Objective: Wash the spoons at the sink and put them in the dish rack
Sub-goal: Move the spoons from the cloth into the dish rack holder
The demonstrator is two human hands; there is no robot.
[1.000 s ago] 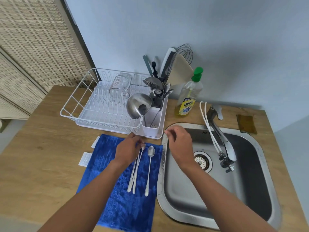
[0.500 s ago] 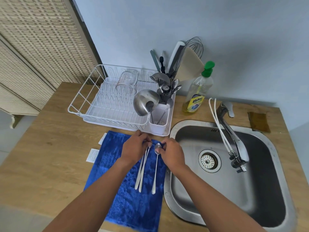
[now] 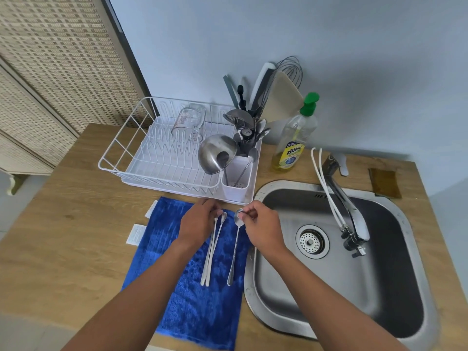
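Wooden counter (image 3: 63,224), blue towel (image 3: 182,300) spread beside the steel sink (image 3: 379,287), white dish rack (image 3: 141,158) behind. Left hand (image 3: 200,224) curls its fingertips onto the bowls of two spoons (image 3: 211,252) lying together on the towel. Right hand (image 3: 263,226) pinches the bowl of a third spoon (image 3: 234,252), handle resting on the cloth.

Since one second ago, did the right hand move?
Yes. The right hand went left from over the sink rim to the blue towel, where it now pinches the single spoon's bowl.
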